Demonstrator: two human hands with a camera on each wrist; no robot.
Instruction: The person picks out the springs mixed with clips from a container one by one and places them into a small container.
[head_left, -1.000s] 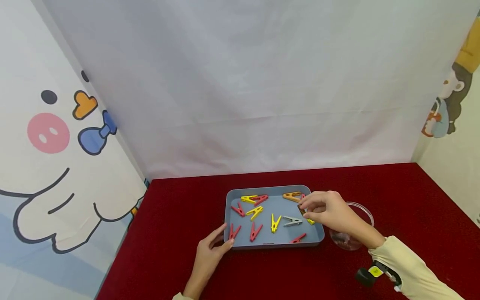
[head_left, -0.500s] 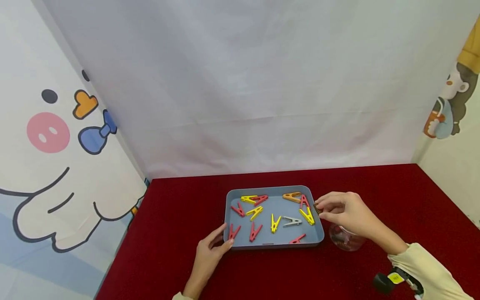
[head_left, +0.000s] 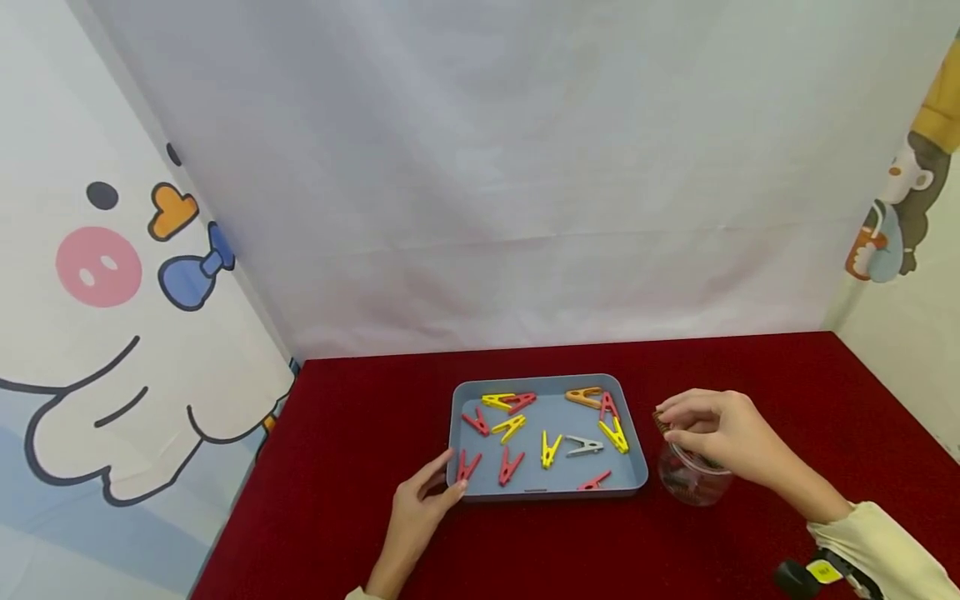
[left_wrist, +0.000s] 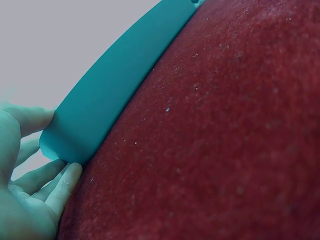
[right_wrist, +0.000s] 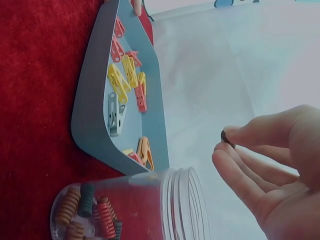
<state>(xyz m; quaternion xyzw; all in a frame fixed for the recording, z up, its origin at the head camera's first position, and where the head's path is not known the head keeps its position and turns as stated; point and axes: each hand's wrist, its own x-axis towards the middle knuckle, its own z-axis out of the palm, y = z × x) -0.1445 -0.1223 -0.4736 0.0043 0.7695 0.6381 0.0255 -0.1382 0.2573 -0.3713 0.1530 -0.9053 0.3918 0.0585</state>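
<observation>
My right hand (head_left: 731, 437) pinches a small dark-brown ribbed cylinder (head_left: 661, 422) between thumb and fingertips, held near the rim of a clear round jar (head_left: 692, 485). In the right wrist view, the cylinder (right_wrist: 226, 138) is mostly covered by fingers and shows beyond the jar's mouth. Brown, red and dark-green ribbed cylinders (right_wrist: 104, 217) lie inside the jar. My left hand (head_left: 416, 508) holds the near left corner of a shallow blue-grey tray (head_left: 536, 417), thumb and fingers on two sides of it; the left wrist view shows them at the tray's outer wall (left_wrist: 102, 87).
Several plastic clothespins lie scattered in the tray, including a yellow clothespin (head_left: 550, 450), a grey clothespin (head_left: 583, 446) and an orange clothespin (head_left: 582, 397). The jar stands close to the tray's right side on a dark red cloth (head_left: 360, 433). A white curtain (head_left: 525, 208) hangs behind.
My right hand has carried the brown ribbed cylinder from above the tray's right side rightward to the jar. My left hand and the tray have stayed in place.
</observation>
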